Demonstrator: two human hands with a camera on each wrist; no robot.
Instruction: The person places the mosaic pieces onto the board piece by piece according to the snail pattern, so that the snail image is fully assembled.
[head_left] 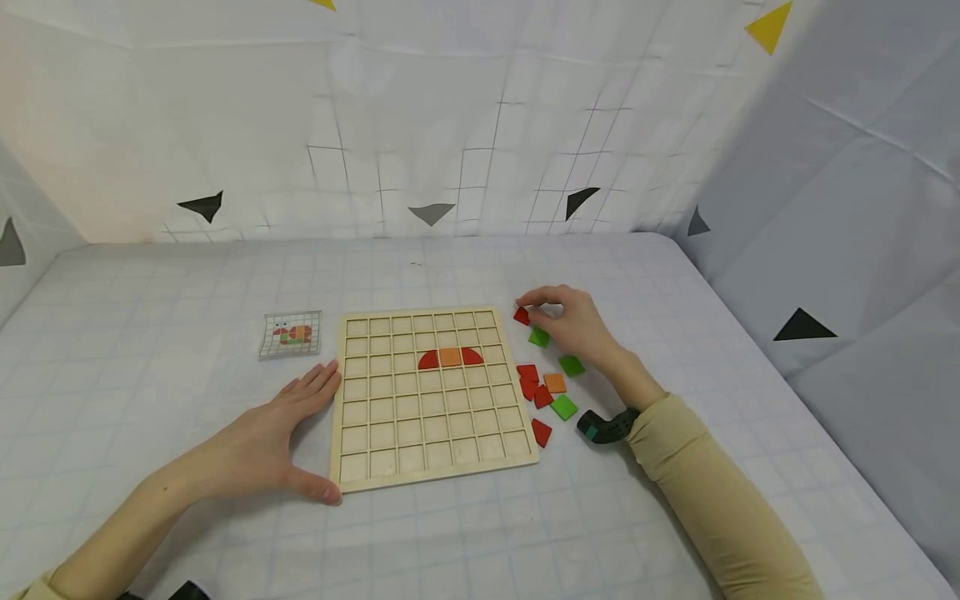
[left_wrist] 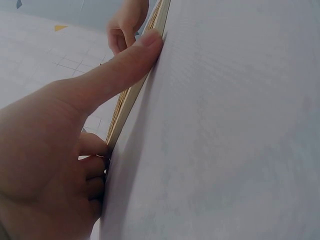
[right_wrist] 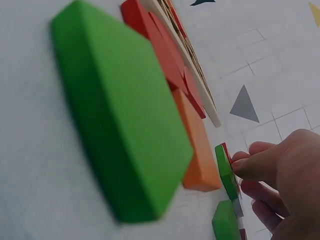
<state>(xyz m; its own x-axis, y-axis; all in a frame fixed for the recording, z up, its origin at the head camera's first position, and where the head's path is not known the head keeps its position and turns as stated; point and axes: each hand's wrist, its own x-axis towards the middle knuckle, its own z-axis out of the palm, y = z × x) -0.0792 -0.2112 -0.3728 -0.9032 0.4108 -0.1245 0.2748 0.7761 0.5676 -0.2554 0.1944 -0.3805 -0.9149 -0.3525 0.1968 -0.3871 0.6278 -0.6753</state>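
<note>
A wooden grid board (head_left: 372, 412) lies on the table. In its cells an orange square tile (head_left: 450, 357) sits between two red quarter-round tiles, one of them the left red tile (head_left: 428, 360). My left hand (head_left: 258, 442) rests at the board's left edge, its fingers straight and the thumb at the near corner. Beyond the board's right side, my right hand (head_left: 573, 321) pinches a red tile (head_left: 522, 317) between thumb and forefinger. Just below those fingertips lies a green tile (head_left: 538, 337). The right wrist view shows this hand (right_wrist: 300, 180) with the red tile mostly hidden behind green.
Several loose tiles lie right of the board, among them an orange square tile (head_left: 555, 383), a green tile (head_left: 564, 407) and a red tile (head_left: 542, 432). A small pattern card (head_left: 291, 335) lies left of the board. A black wrist device (head_left: 606, 427) is on the right wrist.
</note>
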